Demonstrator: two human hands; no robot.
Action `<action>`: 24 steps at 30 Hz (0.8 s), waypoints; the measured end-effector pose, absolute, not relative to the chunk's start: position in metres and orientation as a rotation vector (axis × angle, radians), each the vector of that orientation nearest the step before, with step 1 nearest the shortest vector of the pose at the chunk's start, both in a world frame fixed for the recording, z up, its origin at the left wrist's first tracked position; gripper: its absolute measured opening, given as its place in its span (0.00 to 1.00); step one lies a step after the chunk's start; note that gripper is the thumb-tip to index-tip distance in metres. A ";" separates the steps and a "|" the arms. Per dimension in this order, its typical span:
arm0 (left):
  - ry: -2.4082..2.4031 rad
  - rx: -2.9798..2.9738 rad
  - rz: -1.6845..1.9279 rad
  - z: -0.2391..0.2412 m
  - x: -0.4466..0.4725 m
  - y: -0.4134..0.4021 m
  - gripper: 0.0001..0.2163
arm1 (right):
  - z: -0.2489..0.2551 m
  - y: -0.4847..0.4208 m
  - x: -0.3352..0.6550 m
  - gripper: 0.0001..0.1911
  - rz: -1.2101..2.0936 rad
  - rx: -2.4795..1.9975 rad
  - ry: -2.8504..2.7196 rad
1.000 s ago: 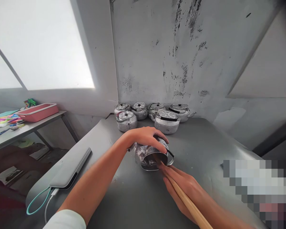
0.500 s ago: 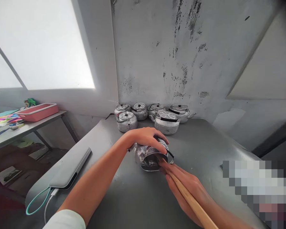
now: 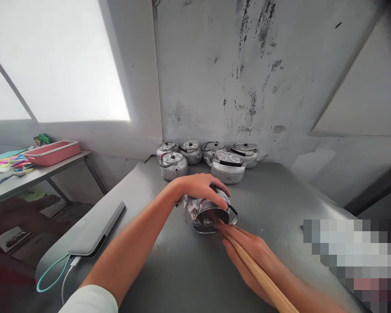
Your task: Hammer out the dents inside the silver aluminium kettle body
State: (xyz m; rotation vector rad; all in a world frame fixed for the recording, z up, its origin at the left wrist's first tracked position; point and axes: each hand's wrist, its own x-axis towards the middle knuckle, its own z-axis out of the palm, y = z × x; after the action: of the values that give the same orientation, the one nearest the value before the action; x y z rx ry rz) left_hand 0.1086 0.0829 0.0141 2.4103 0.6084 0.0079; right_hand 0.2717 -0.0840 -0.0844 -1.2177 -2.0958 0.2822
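Observation:
A silver metal kettle [image 3: 195, 211] lies tipped on its side on the grey table, its round mouth turned towards me. My left hand [image 3: 203, 187] is curved over its upper side and grips it, with the black handle showing at the right. My right hand [image 3: 244, 245] is wrapped round a long wooden stick [image 3: 263, 278], which slants from the lower right up to the kettle's mouth. The fingertips are at the rim. What the far end of the stick looks like is hidden inside the kettle.
Several kettles [image 3: 228, 169] stand upright along the wall at the back of the table [image 3: 182, 269]. To my left lies a grey power bank [image 3: 96, 230] with cables. A pink tray [image 3: 54, 153] stands on a side table. Someone's legs show beneath that table.
My right hand and the stick have shifted slightly up and left at the kettle's mouth. My left hand and the kettle stay in place.

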 end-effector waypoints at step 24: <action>0.624 2.419 0.010 0.016 0.109 0.080 0.25 | -0.095 -0.085 0.275 0.23 0.157 -1.249 -2.158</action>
State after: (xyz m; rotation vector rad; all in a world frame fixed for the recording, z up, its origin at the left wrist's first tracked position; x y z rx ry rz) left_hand 0.1092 0.0801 0.0158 2.4195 0.6239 0.0101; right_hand 0.2746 -0.0846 -0.0948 -1.2492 -2.1585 0.1566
